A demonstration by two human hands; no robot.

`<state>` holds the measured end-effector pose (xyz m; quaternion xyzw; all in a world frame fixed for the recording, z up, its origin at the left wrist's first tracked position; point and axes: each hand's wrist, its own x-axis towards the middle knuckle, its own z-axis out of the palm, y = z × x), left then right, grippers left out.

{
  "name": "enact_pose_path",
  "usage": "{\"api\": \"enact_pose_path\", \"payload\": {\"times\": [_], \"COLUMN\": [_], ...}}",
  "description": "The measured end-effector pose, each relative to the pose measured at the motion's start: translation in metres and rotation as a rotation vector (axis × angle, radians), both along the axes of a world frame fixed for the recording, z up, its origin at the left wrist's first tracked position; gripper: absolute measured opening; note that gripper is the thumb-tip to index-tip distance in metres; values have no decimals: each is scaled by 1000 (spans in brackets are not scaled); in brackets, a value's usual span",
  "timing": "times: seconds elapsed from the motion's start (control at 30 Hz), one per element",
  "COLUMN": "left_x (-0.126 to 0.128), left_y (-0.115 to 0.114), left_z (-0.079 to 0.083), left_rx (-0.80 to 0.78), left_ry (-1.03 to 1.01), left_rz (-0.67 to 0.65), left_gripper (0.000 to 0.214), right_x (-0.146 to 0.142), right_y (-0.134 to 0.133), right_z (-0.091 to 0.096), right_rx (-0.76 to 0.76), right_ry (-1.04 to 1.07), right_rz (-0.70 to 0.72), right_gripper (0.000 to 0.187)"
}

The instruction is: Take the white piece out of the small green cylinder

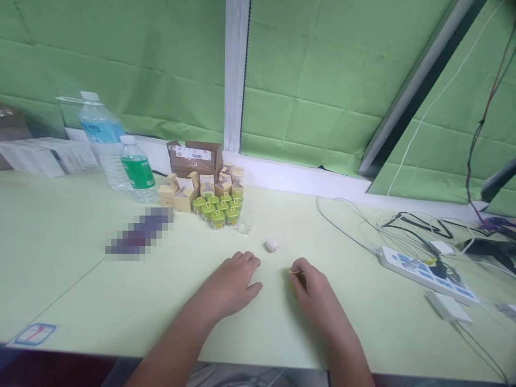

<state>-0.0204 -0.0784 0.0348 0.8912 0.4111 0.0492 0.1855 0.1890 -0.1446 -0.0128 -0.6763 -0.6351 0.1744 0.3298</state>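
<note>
My left hand (237, 282) rests low over the pale table, thumb apart from the loosely curled fingers, with nothing in its grip. To its right, my right hand (310, 285) pinches a small, thin yellowish piece (295, 272); most of it is hidden by the fingers. Between and beyond the hands lies a small pinkish-white rounded object (271, 245). Farther back is a small clear plastic piece (243, 228), beside several little green-lidded cases (217, 217) with pale loops, grouped close together.
Opened small tan boxes (184, 196) and a brown carton (195, 158) stand behind the cases. Left of them are a green-labelled bottle (139, 172), a larger water bottle (102, 134) and white boxes (44, 156). A power strip (423, 274) with tangled cables and a white adapter (448, 307) lie at right.
</note>
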Motion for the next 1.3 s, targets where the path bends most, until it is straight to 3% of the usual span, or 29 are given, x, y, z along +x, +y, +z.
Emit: {"api": "enact_pose_path", "payload": {"times": [0.33, 0.83, 1.3], "left_x": [-4, -12, 4], "left_y": [-1, -22, -32], "left_z": [-7, -24, -25], "left_rx": [-16, -32, -67], "left_ry": [-46, -199, -245], "left_rz": [12, 11, -59], "left_gripper": [28, 29, 31], "right_x": [-5, -3, -15], "right_y": [0, 3, 4], "right_z": [2, 0, 0], "right_rx": [16, -25, -40], "right_ry": [18, 124, 125], "right_rz": [27, 16, 32], "right_gripper": [14, 20, 24]}}
